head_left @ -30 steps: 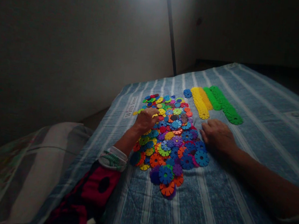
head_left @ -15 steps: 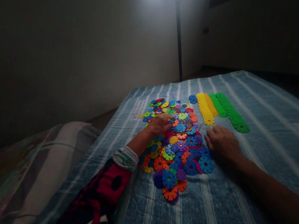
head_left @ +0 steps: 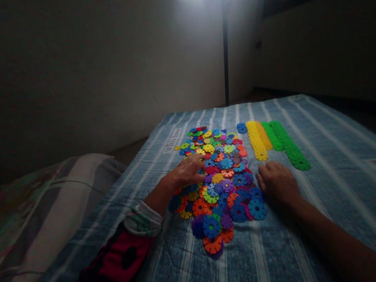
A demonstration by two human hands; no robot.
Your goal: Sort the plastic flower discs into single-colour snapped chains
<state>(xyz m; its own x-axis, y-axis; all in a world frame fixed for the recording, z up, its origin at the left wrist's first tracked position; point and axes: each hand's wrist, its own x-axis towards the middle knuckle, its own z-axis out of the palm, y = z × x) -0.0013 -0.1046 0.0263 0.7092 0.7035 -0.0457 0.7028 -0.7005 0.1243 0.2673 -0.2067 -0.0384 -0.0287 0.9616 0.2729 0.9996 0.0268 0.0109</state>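
Many-coloured notched plastic discs (head_left: pixel 226 185) lie in a long overlapping pile on the striped blue bedsheet (head_left: pixel 243 265). Over the left side of this pile is my left hand (head_left: pixel 189 170), its fingers bent and the thumb apart from them; I see no disc between them. My right hand (head_left: pixel 278 181) rests curled on the sheet just right of the pile, and whatever its fingers may hold is hidden. Beyond it lie overlapping rows of discs: a yellow row (head_left: pixel 256 141), an orange-yellow one (head_left: pixel 264 135) and green ones (head_left: pixel 290 149). A blue disc (head_left: pixel 241 128) lies left of the yellow row.
A dark upright pole (head_left: pixel 225 57) stands behind the bed's far edge, near a pale wall (head_left: pixel 116 58). Grey and white striped cloth (head_left: pixel 71 197) is bunched at the left. Printed lettering (head_left: pixel 172 141) shows on the sheet left of the pile.
My left hand has drawn back toward me and to the left over the pile, uncovering yellow discs. My right hand stays nearly in place, still curled.
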